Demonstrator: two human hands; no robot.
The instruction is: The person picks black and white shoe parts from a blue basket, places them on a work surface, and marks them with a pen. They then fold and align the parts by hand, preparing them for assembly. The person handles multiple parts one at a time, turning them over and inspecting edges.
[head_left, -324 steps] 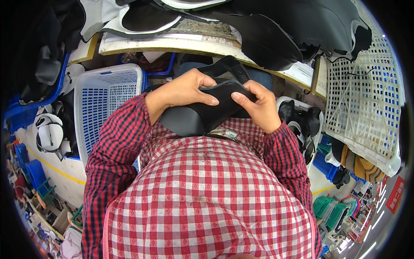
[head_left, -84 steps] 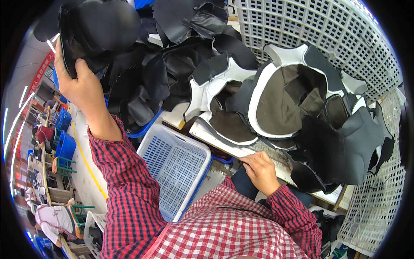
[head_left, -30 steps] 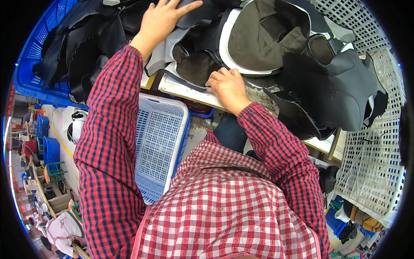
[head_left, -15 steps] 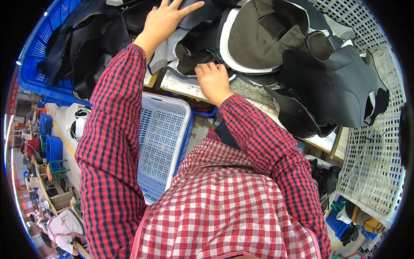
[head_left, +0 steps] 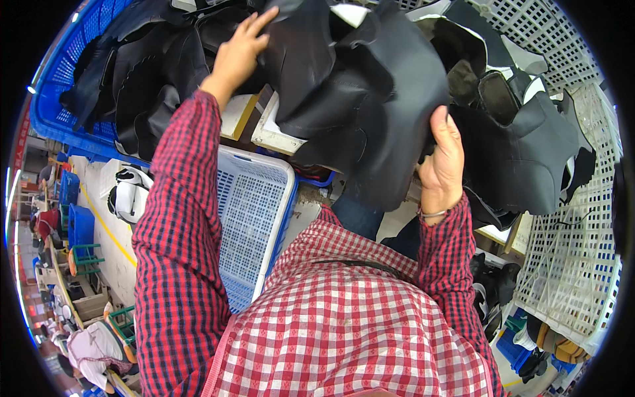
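A large black leather piece, which looks like a boot upper, hangs in folds over the front edge of the bench. My right hand grips its right edge, thumb up along the leather and fingers mostly hidden behind it. My left hand lies against the left part of the black leather, fingers stretched out and apart. To the right rest more black uppers, some showing dark fuzzy lining and white edges. Another heap of black leather pieces fills the blue basket at the left.
The blue basket stands far left. A white plastic crate sits below the bench edge. Tall white perforated crates flank the right. Beyond, at left, are a floor with a yellow line, stools and people.
The lined upper with the white rim, at the middle before, is now covered by smooth black leather. My right hand has moved right and closed on its edge; my left hand has shifted slightly down.
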